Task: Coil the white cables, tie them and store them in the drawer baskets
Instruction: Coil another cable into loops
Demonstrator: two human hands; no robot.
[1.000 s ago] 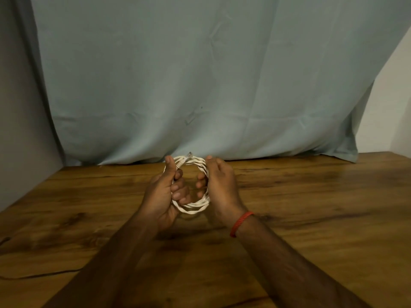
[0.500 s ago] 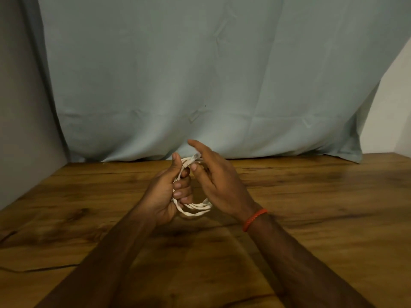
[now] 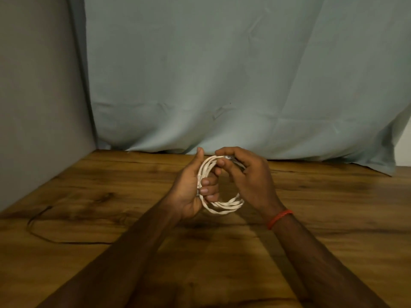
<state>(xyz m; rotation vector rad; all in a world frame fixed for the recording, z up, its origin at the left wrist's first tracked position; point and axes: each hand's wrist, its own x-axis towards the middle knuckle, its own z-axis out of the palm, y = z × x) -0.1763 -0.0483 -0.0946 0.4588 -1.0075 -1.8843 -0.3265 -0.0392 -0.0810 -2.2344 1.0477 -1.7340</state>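
A white cable (image 3: 224,205) wound into a small round coil hangs in the air above the wooden table (image 3: 333,207), near its far edge. My left hand (image 3: 191,187) grips the coil's left side, fingers curled through the loop and thumb pointing up. At the top of the coil my right hand (image 3: 246,176) pinches the cable's end, where a plug shows between thumb and forefinger. The right part of the coil is hidden behind my right hand. No drawer basket is in view.
A thin dark cord (image 3: 40,221) lies on the table at the left. A pale blue curtain (image 3: 222,74) hangs behind the table, and a grey wall (image 3: 33,96) closes the left side. My right wrist wears a red thread band (image 3: 279,217).
My right hand has shifted from across the coil to its top, where it now pinches the cable end. The coil has opened out into a rounder ring. My left hand keeps its grip.
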